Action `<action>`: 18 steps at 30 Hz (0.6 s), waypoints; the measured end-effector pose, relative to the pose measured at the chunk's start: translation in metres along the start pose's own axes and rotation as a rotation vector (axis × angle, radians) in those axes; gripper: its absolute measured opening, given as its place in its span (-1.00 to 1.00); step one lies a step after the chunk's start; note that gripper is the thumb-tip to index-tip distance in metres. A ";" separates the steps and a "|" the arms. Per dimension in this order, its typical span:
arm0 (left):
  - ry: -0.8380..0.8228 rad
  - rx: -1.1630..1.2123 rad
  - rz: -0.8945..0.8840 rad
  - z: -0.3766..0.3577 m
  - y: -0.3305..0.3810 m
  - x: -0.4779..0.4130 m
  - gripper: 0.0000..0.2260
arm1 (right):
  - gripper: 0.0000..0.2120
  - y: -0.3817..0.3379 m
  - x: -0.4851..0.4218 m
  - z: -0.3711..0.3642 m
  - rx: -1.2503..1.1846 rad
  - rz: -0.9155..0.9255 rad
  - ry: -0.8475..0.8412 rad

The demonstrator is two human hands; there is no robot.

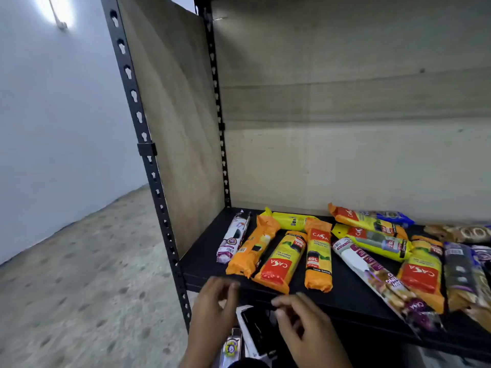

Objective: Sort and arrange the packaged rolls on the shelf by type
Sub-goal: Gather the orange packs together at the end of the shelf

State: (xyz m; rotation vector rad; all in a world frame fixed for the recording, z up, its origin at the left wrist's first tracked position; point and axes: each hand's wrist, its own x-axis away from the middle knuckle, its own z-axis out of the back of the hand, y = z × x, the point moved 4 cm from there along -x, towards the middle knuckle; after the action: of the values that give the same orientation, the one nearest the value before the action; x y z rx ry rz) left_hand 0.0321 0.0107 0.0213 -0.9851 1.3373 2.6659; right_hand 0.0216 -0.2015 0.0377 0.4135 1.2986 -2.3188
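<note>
Packaged rolls (372,243) lie mixed on the black shelf board (345,296), crowded toward the right. A white roll (233,240) lies nearest the side panel (180,128), with a bare strip between them. Bare board runs along the front edge before the orange rolls (318,254). The left hand (215,301) is at that edge, fingers loosely bent and blurred; its grip cannot be told. The right hand (305,322) is beside it, fingers extended and apart, holding nothing, over a black packet (256,332) below the shelf.

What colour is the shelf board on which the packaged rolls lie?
The shelf board is black. The head view, the only one, shows it well.
</note>
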 end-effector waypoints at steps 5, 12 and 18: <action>0.054 -0.130 -0.067 0.004 -0.003 -0.065 -0.95 | -0.66 -0.026 -0.060 -0.014 0.122 0.114 -0.103; -0.180 -0.127 0.177 -0.016 -0.035 -0.110 -0.61 | -0.24 0.001 -0.123 -0.054 0.371 0.025 -0.315; -0.312 -0.146 0.217 -0.017 -0.034 -0.121 -0.53 | -0.27 0.014 -0.135 -0.070 0.480 -0.023 -0.371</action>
State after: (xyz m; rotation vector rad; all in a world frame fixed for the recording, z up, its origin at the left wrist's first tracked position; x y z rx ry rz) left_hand 0.1479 0.0522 0.0540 -0.4208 1.2618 2.9521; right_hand 0.1466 -0.1160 0.0544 0.1007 0.5740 -2.5606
